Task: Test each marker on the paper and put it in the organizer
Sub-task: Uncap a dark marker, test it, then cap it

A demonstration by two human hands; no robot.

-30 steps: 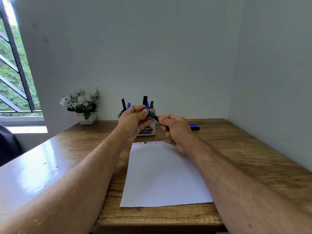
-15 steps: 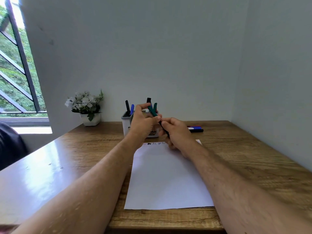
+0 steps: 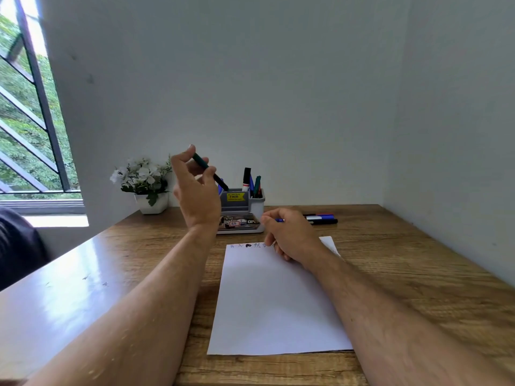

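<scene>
My left hand [image 3: 196, 192] is raised in front of the grey organizer [image 3: 242, 205] and grips a capped green marker [image 3: 204, 165]. The marker is tilted, with its lower end at the organizer's left compartment. My right hand [image 3: 291, 235] rests curled on the top edge of the white paper [image 3: 278, 302]. A thin blue marker tip [image 3: 280, 220] pokes out between its thumb and forefinger. Small test scribbles [image 3: 248, 245] run along the paper's top edge. Black, blue and green markers [image 3: 251, 181] stand in the organizer's right compartment.
Loose markers [image 3: 320, 218] lie on the wooden desk [image 3: 404, 274] to the right of the organizer. A white pot of flowers [image 3: 145, 188] stands at the back left by the wall. A window is at far left, and walls close the back and right.
The hands have separated. My left hand lifted the green marker up and toward the organizer. My right hand dropped to the paper's top edge, and the view moved slightly closer.
</scene>
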